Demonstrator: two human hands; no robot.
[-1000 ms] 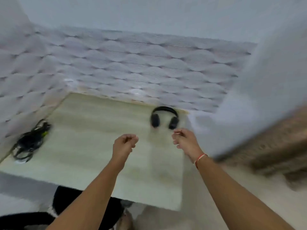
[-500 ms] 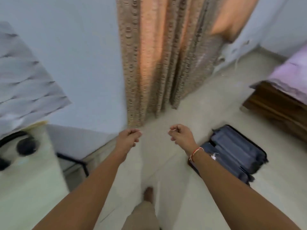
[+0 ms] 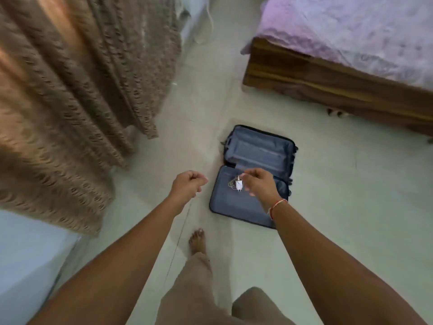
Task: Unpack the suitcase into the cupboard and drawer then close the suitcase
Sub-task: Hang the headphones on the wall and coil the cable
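Note:
A dark blue suitcase (image 3: 254, 150) lies wide open on the pale floor, both grey-lined halves showing. In its near half lies a white charger with a coiled cable (image 3: 237, 183); nothing else shows inside. My right hand (image 3: 259, 184), with a red thread at the wrist, hangs in the air over that half with loosely curled fingers, just right of the charger in the picture, and holds nothing. My left hand (image 3: 187, 187) hangs loosely curled above the floor left of the suitcase and also holds nothing.
A wooden bed frame (image 3: 328, 76) with a lilac cover stands at the right, beyond the suitcase. A brown patterned curtain (image 3: 77, 95) hangs at the left. My bare foot (image 3: 198, 240) steps on the floor short of the suitcase.
My view has swung from the desk with the headphones past the curtain to the suitcase on the floor. Both hands stay loosely curled and hold nothing.

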